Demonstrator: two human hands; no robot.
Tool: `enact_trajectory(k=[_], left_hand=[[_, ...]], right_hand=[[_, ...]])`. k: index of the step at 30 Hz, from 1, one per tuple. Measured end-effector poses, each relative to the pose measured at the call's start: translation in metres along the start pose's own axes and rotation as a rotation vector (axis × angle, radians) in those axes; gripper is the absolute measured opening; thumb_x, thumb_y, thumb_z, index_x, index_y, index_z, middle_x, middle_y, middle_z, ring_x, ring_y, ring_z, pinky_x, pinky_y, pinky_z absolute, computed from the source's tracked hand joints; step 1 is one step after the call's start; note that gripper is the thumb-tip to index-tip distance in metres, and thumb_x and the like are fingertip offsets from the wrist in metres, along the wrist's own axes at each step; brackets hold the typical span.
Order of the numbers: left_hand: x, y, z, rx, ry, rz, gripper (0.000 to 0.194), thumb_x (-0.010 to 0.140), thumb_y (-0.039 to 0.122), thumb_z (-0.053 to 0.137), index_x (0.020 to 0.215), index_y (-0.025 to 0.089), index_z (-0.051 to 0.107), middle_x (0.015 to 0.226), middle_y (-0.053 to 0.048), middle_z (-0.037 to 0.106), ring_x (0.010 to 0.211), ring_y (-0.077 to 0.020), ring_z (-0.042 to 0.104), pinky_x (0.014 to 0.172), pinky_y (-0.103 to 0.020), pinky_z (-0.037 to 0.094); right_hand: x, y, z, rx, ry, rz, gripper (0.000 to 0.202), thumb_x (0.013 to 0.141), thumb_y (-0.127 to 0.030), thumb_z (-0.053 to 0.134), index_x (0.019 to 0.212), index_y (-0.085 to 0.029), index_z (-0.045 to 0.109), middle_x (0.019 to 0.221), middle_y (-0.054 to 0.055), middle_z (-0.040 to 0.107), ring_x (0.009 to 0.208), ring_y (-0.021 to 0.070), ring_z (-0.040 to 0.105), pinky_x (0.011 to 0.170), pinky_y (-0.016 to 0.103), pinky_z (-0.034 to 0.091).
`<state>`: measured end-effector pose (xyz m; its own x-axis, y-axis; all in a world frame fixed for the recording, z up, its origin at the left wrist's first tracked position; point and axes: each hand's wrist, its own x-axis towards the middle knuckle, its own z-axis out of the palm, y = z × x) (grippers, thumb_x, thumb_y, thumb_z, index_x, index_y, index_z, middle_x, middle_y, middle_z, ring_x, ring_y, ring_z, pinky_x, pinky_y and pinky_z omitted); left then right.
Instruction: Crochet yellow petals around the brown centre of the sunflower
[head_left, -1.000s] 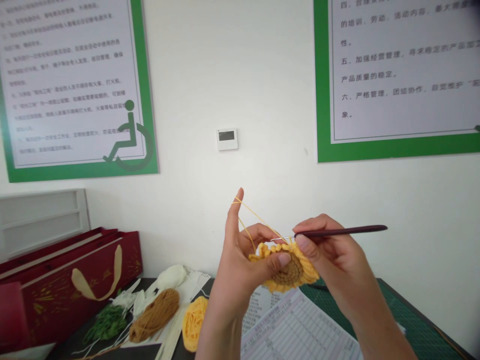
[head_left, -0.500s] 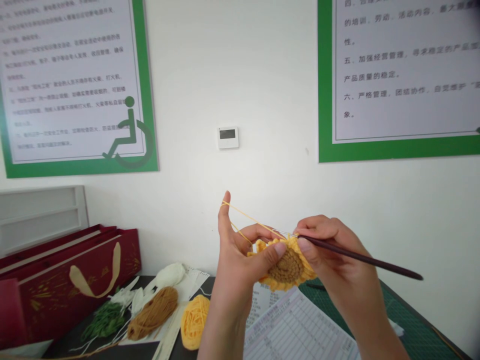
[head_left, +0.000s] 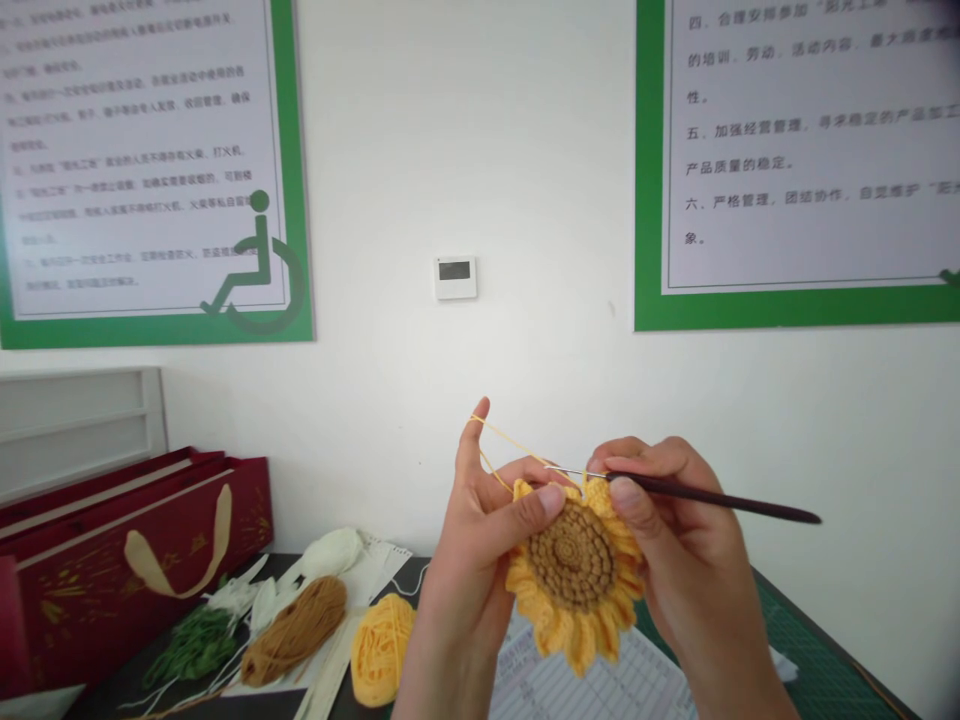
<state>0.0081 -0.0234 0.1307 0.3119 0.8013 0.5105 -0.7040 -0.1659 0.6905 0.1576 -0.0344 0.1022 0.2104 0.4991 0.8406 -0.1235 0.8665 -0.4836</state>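
A crocheted sunflower (head_left: 574,560) with a brown centre and yellow petals faces me above the table. My left hand (head_left: 480,540) pinches its upper left edge between thumb and fingers, with the index finger raised. Yellow yarn (head_left: 514,440) loops over that fingertip and runs down to the hook. In my right hand (head_left: 682,530) is a crochet hook (head_left: 720,497) with a dark handle and thin metal shaft, its tip pointing left at the flower's top edge. The right thumb also rests by a yellow petal there. Part of the flower's left side is hidden by my left thumb.
A yellow yarn ball (head_left: 381,645), a brown skein (head_left: 296,630), green yarn (head_left: 191,645) and white yarn (head_left: 330,553) lie on the dark table at left. Behind them stand dark red gift bags (head_left: 150,570). Printed papers (head_left: 592,675) and a green cutting mat (head_left: 825,650) lie beneath my hands.
The sunflower has tilted up, so its face and lower petals show more fully. The raised left index finger has shifted right and slightly down. The hook's handle end has moved up and left.
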Motion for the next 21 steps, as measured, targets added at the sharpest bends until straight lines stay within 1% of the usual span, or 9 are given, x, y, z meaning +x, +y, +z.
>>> enact_trajectory(k=[5,8,9,11,12,14,16,18,21], left_hand=[[0.002,0.007,-0.005,0.15,0.035,0.139,0.102,0.086,0.017,0.078,0.164,0.037,0.015,0.102,-0.007,0.079,0.099,-0.024,0.071,0.091,-0.041,0.049],[0.003,0.014,-0.014,0.188,0.08,0.296,0.075,0.09,0.026,0.075,0.156,0.03,0.042,0.104,-0.009,0.079,0.109,-0.0252,0.067,0.108,-0.047,0.04],[0.002,0.017,-0.017,0.181,0.089,0.347,0.056,0.091,0.027,0.074,0.145,0.027,0.057,0.103,-0.009,0.078,0.109,-0.0246,0.066,0.111,-0.047,0.038],[-0.001,0.024,-0.022,0.158,0.101,0.43,0.013,0.095,0.032,0.068,0.096,0.023,0.077,0.1,-0.007,0.073,0.107,-0.0228,0.062,0.111,-0.044,0.039],[-0.003,0.028,-0.024,0.163,0.091,0.427,0.028,0.097,0.033,0.064,0.072,0.021,0.072,0.094,-0.007,0.07,0.106,-0.0229,0.06,0.11,-0.043,0.04],[-0.007,0.034,-0.027,0.26,0.05,0.438,0.049,0.1,0.035,0.053,0.052,0.021,0.055,0.086,-0.006,0.063,0.098,-0.0238,0.058,0.101,-0.045,0.046],[-0.008,0.037,-0.031,0.617,0.066,0.536,0.047,0.1,0.035,0.046,0.056,0.022,0.053,0.079,-0.005,0.055,0.086,-0.0241,0.054,0.083,-0.042,0.048],[-0.005,0.038,-0.036,0.842,0.128,0.622,0.044,0.097,0.03,0.057,0.054,0.022,0.053,0.075,-0.004,0.052,0.08,-0.0234,0.047,0.074,-0.039,0.04],[0.004,0.034,-0.042,1.015,0.21,0.703,0.029,0.087,0.021,0.075,0.059,0.023,0.068,0.079,-0.006,0.059,0.082,-0.0241,0.041,0.084,-0.041,0.035]], right_hand=[[0.005,0.005,-0.001,0.031,-0.03,0.087,0.006,0.095,-0.03,0.073,0.094,-0.027,0.068,0.098,0.001,0.068,0.085,0.0137,0.066,0.072,0.023,0.054],[0.005,0.003,0.004,-0.038,-0.003,0.093,0.006,0.095,-0.032,0.073,0.094,-0.027,0.071,0.096,0.001,0.069,0.081,0.0126,0.065,0.069,0.021,0.053],[0.005,0.001,0.006,-0.061,0.015,0.107,0.007,0.095,-0.033,0.074,0.094,-0.027,0.071,0.095,0.001,0.068,0.079,0.0121,0.064,0.068,0.021,0.052],[0.005,-0.001,0.007,-0.104,0.051,0.14,0.008,0.095,-0.035,0.073,0.095,-0.027,0.072,0.092,0.001,0.068,0.076,0.0115,0.063,0.066,0.02,0.051],[0.004,-0.001,0.007,-0.118,0.057,0.145,0.009,0.095,-0.035,0.073,0.095,-0.027,0.072,0.091,0.001,0.068,0.075,0.0112,0.062,0.065,0.02,0.051],[0.005,0.0,0.005,-0.136,0.042,0.129,0.008,0.095,-0.036,0.074,0.097,-0.028,0.072,0.089,0.0,0.067,0.075,0.0112,0.063,0.066,0.019,0.052],[0.005,0.003,0.001,-0.143,0.016,0.111,0.008,0.094,-0.035,0.074,0.098,-0.028,0.072,0.089,0.0,0.068,0.076,0.0114,0.065,0.067,0.019,0.053],[0.006,0.005,-0.003,-0.133,0.004,0.12,0.008,0.094,-0.036,0.074,0.098,-0.029,0.072,0.088,0.0,0.068,0.076,0.0117,0.064,0.066,0.019,0.053],[0.006,0.005,-0.006,-0.11,0.03,0.139,0.01,0.093,-0.037,0.076,0.096,-0.028,0.072,0.087,0.0,0.067,0.077,0.0117,0.063,0.067,0.019,0.051]])
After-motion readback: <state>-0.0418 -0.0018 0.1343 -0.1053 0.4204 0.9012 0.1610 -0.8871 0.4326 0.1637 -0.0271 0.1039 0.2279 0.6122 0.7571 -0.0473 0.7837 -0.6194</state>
